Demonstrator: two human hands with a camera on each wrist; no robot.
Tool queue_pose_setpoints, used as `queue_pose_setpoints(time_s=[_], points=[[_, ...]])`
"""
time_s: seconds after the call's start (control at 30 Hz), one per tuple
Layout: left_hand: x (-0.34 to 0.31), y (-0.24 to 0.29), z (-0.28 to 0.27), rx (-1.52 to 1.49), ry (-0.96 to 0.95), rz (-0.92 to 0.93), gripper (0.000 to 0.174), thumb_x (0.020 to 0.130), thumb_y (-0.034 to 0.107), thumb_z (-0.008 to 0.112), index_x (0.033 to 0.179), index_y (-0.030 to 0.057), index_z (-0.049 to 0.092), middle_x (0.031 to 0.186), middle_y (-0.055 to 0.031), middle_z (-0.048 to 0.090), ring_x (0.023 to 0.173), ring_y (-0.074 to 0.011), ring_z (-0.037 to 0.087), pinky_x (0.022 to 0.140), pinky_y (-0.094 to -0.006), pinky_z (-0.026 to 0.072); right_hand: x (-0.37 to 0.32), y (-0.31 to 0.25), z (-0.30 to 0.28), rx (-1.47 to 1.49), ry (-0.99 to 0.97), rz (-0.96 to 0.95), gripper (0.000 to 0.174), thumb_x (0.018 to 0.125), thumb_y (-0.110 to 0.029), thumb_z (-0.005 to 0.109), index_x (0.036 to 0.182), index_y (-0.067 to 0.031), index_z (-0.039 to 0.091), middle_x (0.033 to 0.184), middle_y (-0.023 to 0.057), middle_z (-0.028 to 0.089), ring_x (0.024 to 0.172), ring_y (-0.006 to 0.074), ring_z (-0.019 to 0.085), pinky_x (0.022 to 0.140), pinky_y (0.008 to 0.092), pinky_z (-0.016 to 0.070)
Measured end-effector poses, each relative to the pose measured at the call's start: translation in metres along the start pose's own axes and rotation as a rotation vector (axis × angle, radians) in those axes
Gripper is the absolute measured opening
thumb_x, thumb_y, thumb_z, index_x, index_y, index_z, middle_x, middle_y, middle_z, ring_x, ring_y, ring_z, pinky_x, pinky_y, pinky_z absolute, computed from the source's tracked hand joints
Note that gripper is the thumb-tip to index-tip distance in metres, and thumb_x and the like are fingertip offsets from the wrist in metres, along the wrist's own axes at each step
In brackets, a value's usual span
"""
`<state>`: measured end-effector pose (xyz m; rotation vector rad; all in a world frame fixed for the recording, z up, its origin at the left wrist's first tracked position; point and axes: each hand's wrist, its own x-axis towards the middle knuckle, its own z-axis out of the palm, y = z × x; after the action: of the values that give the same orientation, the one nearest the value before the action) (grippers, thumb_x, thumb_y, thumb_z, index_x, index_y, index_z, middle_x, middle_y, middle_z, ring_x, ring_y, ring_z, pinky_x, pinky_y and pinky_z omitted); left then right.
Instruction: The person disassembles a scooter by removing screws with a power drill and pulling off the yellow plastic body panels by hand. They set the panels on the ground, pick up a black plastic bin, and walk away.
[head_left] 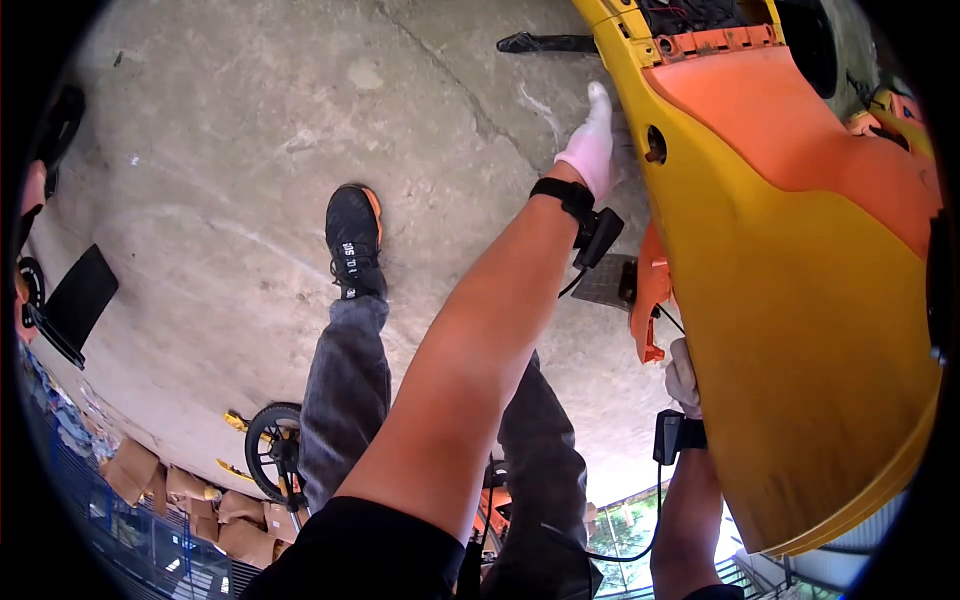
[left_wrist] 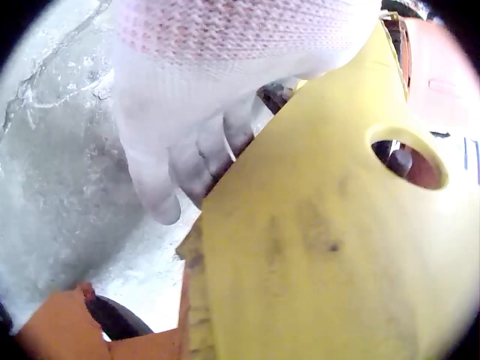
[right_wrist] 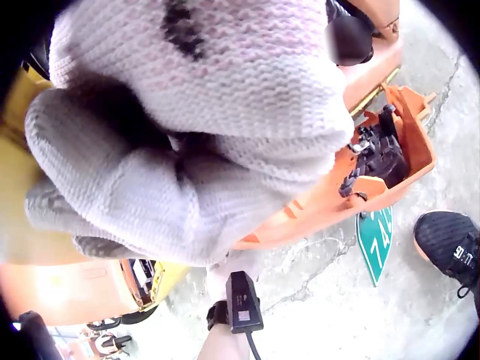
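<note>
A large yellow panel [head_left: 800, 300] with a round hole and an orange section fills the right of the head view. My left hand [head_left: 595, 140], in a white glove, is at its edge beside the hole; in the left wrist view the left hand's fingers [left_wrist: 199, 161] curl behind the rim of the panel [left_wrist: 300, 225]. Lower along the same edge is my gloved right hand [head_left: 683, 378], partly hidden by the panel. In the right wrist view the right hand [right_wrist: 187, 142] has bent fingers against the blurred yellow surface [right_wrist: 22, 217]; their grip point is hidden.
An orange shell [right_wrist: 412, 150] with black parts inside lies beside the right hand, near a green sign [right_wrist: 375, 244]. A shoe [head_left: 355, 235] stands on the concrete floor. A black wheel [head_left: 272, 450] and cardboard boxes [head_left: 245, 540] are at the lower left of the head view.
</note>
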<state>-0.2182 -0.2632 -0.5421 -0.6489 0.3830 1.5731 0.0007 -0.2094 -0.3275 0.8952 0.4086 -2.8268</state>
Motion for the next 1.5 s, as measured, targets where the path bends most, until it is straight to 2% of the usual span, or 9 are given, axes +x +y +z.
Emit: queue_pose_setpoints(time_s=[0.4, 0.53, 0.87, 0.93, 1.1, 1.3, 1.4, 1.47, 1.5], points=[[-0.051, 0.002, 0.006, 0.480, 0.090, 0.111, 0.096, 0.087, 0.071, 0.051, 0.141, -0.0064, 0.035, 0.140, -0.0196, 0.045, 0.127, -0.0260, 0.044, 0.105, -0.0408, 0.0379, -0.020, 0.002, -0.002, 0.151, 0.207, -0.057, 0.038, 0.098, -0.035, 0.051, 0.088, 0.0008, 0.057, 0.065, 0.0097, 0.048, 0.050, 0.0192, 0.046, 0.032, 0.0251, 0.0398], [-0.033, -0.008, -0.017, 0.540, 0.048, 0.087, 0.083, 0.092, 0.062, 0.053, 0.146, 0.0029, 0.032, 0.141, -0.0116, 0.045, 0.124, -0.0268, 0.048, 0.101, -0.0430, 0.0439, -0.026, 0.003, -0.002, 0.174, 0.248, -0.081, 0.038, 0.098, -0.035, 0.051, 0.090, 0.0010, 0.057, 0.066, 0.0112, 0.048, 0.049, 0.0191, 0.045, 0.031, 0.0250, 0.0380], [-0.065, -0.011, 0.005, 0.621, 0.062, 0.147, 0.083, 0.091, 0.063, 0.055, 0.131, -0.0090, 0.048, 0.122, -0.0170, 0.060, 0.110, -0.0225, 0.056, 0.094, -0.0351, 0.0454, -0.027, 0.000, 0.037, 0.147, -0.129, -0.062, 0.031, 0.101, -0.027, 0.048, 0.107, 0.0030, 0.054, 0.064, 0.0048, 0.042, 0.034, 0.0112, 0.031, 0.030, 0.0222, 0.0317], [-0.073, -0.010, 0.018, 0.473, 0.001, 0.194, 0.085, 0.091, 0.065, 0.053, 0.134, -0.0076, 0.044, 0.127, -0.0159, 0.057, 0.114, -0.0234, 0.055, 0.098, -0.0381, 0.0449, -0.035, 0.006, 0.058, 0.157, 0.411, -0.204, 0.040, 0.103, -0.024, 0.046, 0.131, 0.0040, 0.042, 0.064, 0.0030, 0.039, 0.037, 0.0079, 0.030, 0.032, 0.0202, 0.0316], [-0.075, -0.007, 0.024, 0.409, -0.116, 0.083, 0.075, 0.097, 0.060, 0.045, 0.146, 0.0042, 0.034, 0.143, -0.0088, 0.046, 0.125, -0.0224, 0.050, 0.104, -0.0403, 0.0414, -0.022, 0.023, 0.090, -0.083, 0.643, -0.235, 0.059, 0.105, -0.038, 0.037, 0.152, -0.0050, 0.023, 0.068, -0.0002, 0.038, 0.050, 0.0086, 0.028, 0.043, 0.0205, 0.0278], [-0.079, -0.008, 0.030, 0.439, -0.001, 0.053, 0.074, 0.096, 0.065, 0.038, 0.147, 0.0103, 0.034, 0.139, -0.0114, 0.050, 0.124, -0.0249, 0.051, 0.106, -0.0441, 0.0398, -0.036, 0.035, 0.181, -1.236, 1.062, 0.029, 0.039, 0.096, -0.010, 0.047, 0.130, 0.0077, 0.053, 0.090, 0.0143, 0.067, 0.076, 0.0157, 0.063, 0.073, 0.0286, 0.0512], [-0.070, -0.012, 0.032, 0.411, 0.063, 0.047, 0.082, 0.093, 0.071, 0.033, 0.147, 0.0097, 0.033, 0.142, -0.0133, 0.047, 0.127, -0.0278, 0.048, 0.108, -0.0479, 0.0366, -0.127, 0.024, 0.229, -1.655, 0.768, -0.424, 0.027, 0.089, 0.000, 0.045, 0.110, 0.0079, 0.060, 0.086, 0.0161, 0.062, 0.074, 0.0183, 0.059, 0.068, 0.0293, 0.0476], [-0.080, -0.011, 0.051, 0.431, 0.074, 0.069, 0.096, 0.087, 0.081, 0.024, 0.149, 0.0075, 0.028, 0.148, -0.0180, 0.039, 0.134, -0.0324, 0.041, 0.111, -0.0517, 0.0308, -0.204, 0.015, 0.236, -1.390, 1.666, -0.916, 0.022, 0.094, -0.001, 0.045, 0.108, 0.0067, 0.060, 0.089, 0.0158, 0.060, 0.078, 0.0189, 0.056, 0.069, 0.0288, 0.0455], [-0.079, -0.010, 0.053, 0.439, 0.105, 0.048, 0.098, 0.086, 0.082, 0.023, 0.149, 0.0072, 0.028, 0.148, -0.0184, 0.038, 0.135, -0.0325, 0.040, 0.111, -0.0515, 0.0305, -0.198, -0.001, 0.232, -1.597, 1.807, -1.033, 0.021, 0.097, -0.004, 0.045, 0.109, 0.0067, 0.059, 0.091, 0.0150, 0.059, 0.080, 0.0187, 0.055, 0.070, 0.0288, 0.0437]])
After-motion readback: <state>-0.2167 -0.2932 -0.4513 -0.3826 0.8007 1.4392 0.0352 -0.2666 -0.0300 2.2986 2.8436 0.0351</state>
